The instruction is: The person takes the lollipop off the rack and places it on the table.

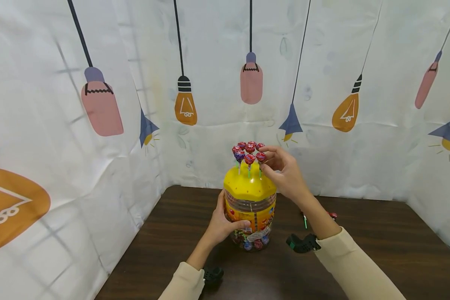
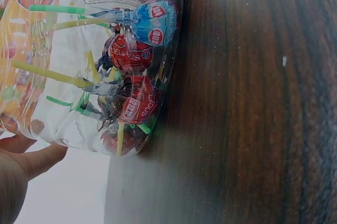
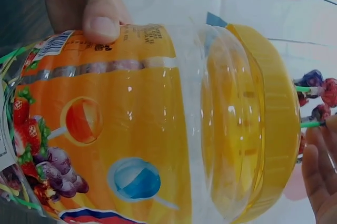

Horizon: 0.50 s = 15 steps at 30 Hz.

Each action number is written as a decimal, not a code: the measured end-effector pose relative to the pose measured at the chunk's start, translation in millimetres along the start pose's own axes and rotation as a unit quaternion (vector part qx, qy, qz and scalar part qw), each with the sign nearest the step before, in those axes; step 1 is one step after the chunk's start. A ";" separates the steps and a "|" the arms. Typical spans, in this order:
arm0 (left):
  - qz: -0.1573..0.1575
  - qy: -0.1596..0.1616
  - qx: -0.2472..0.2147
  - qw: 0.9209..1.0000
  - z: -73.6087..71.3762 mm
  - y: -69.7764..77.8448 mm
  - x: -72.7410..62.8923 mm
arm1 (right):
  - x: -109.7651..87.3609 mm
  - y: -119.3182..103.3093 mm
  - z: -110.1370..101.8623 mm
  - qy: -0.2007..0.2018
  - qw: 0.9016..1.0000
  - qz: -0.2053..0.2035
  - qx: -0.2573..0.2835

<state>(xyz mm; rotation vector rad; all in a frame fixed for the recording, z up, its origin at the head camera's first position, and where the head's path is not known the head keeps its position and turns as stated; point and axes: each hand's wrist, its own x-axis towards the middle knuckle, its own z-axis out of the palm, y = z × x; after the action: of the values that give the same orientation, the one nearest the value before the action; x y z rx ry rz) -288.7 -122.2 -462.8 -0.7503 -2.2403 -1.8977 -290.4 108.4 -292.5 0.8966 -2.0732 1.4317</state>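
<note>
A clear plastic candy jar (image 1: 264, 216) with an orange fruit label stands upright on the table. My left hand (image 1: 221, 223) grips its left side, the thumb across the label. Wrapped lollipops, such as a blue one (image 2: 155, 24), lie inside at the bottom. Several red and purple lollipops (image 1: 249, 159) stand by their sticks in the yellow lid (image 1: 243, 185). At the lid's right, my right hand (image 1: 286, 175) pinches a red lollipop (image 1: 260, 157) between thumb and fingers. In the right wrist view, green sticks (image 3: 311, 124) meet the lid; the fingers partly leave the frame.
Beyond my right forearm, a loose lollipop with a red wrapper (image 1: 333, 215) and a green stick (image 1: 305, 221) lie on the dark wooden table (image 1: 367, 241), partly hidden by the arm. A white printed cloth (image 1: 217, 158) hangs behind and at the sides.
</note>
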 end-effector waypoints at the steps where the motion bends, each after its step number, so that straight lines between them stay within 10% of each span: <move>1: 0.000 0.000 -0.001 1.000 0.1 0.0 0.1 | 1.0 0.0 -0.1 0.005 1.000 -0.003 0.006; 15: 0.002 0.001 -0.004 1.000 0.5 1.5 0.9 | -5.1 0.4 -18.4 0.068 0.995 -0.008 0.069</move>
<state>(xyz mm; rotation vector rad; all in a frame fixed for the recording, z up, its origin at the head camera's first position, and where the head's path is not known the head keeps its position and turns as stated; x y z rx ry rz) -288.7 -121.2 -461.2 -0.7531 -2.2283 -1.9055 -287.1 127.1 -289.9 0.8402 -1.8824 1.5985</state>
